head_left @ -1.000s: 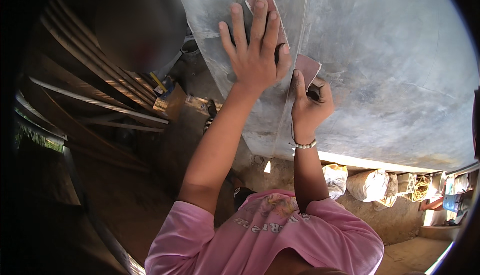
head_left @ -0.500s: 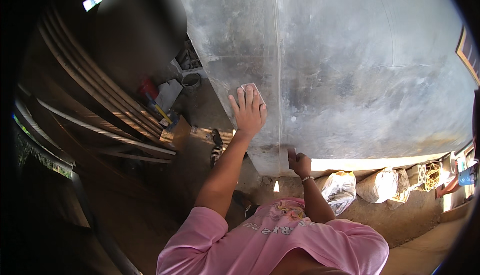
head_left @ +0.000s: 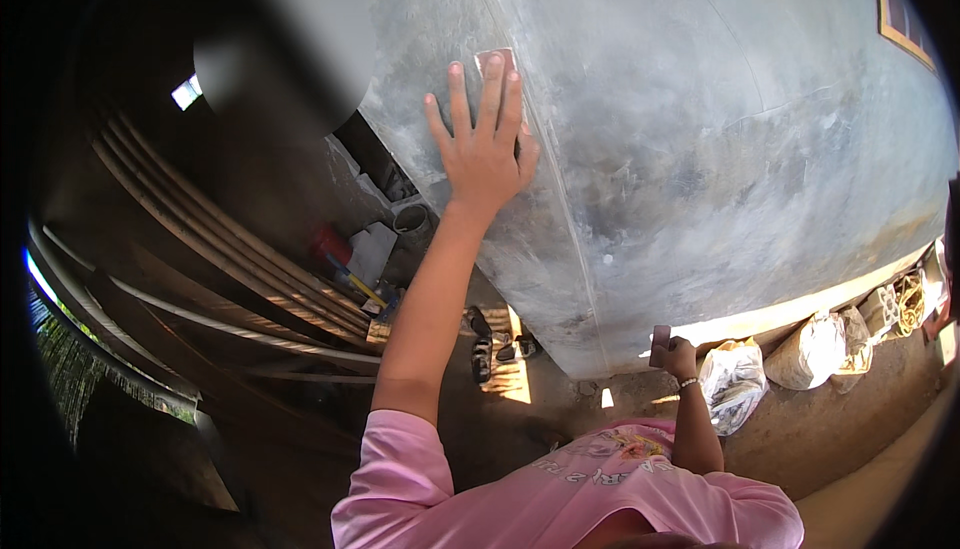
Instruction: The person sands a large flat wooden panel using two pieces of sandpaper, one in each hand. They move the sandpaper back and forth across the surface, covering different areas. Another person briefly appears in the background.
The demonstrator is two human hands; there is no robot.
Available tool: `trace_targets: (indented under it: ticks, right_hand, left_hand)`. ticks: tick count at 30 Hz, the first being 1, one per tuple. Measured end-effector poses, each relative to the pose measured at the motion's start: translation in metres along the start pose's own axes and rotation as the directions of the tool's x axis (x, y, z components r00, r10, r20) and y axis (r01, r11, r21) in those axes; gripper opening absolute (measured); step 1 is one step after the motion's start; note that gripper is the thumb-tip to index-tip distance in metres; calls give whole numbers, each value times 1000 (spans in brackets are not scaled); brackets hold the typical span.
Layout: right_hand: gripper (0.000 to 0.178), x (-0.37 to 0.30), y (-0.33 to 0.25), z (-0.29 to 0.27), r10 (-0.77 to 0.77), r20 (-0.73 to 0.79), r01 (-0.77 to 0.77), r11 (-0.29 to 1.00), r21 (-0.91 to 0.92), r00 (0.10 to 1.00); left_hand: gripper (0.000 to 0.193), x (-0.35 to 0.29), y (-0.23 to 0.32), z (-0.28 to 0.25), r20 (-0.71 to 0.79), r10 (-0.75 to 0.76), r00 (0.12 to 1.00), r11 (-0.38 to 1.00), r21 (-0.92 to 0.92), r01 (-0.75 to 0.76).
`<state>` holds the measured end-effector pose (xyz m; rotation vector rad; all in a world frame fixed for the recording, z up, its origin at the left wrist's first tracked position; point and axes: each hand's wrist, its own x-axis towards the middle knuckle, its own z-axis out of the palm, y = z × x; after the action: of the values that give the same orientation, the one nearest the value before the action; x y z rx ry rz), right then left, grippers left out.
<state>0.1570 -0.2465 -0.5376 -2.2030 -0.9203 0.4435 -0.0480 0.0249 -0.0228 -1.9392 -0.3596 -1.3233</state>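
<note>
My left hand (head_left: 482, 144) lies with fingers spread on the grey plastered wall (head_left: 680, 139), just left of a vertical seam. Under its fingers a small reddish-brown flat piece (head_left: 495, 57), looking like sandpaper, is pressed to the wall; the palm covers most of it. Low down and to the right, my right hand (head_left: 680, 357) is closed around a dark brown flat piece (head_left: 660, 341), held near the foot of the wall. The grip hides part of that piece, and I cannot tell its exact kind.
White sacks (head_left: 735, 379) stand along the wall's foot at right. Long poles (head_left: 230, 229) run along the left. A bucket (head_left: 410, 219), a red container (head_left: 328, 245) and black sandals (head_left: 483, 354) are on the floor beyond the wall's edge. A framed panel (head_left: 905, 19) hangs upper right.
My left hand has slid up the wall with the reddish-brown piece under it. My right hand keeps its brown piece near the wall's foot. The view has shifted.
</note>
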Motion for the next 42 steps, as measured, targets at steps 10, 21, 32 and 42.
trace_targets:
  ticks: [10, 21, 32, 42]
  right_hand:
    - [18, -6, -151, -70, -130, -463, 240, 952, 188, 877]
    - [36, 5, -392, -101, -362, -752, 734, 639, 230, 551]
    - [39, 33, -450, -148, -433, -796, 847, 501, 178, 423]
    - [48, 10, -324, -42, -475, -687, 738, 662, 132, 549]
  left_hand:
    - [71, 110, -39, -3, -55, -45, 997, 994, 99, 50]
    - [83, 87, -30, 8, -85, -66, 994, 991, 108, 76]
    - [82, 85, -31, 12, -121, -79, 990, 991, 94, 90]
    - [79, 85, -26, 6, -83, -109, 991, 988, 97, 117]
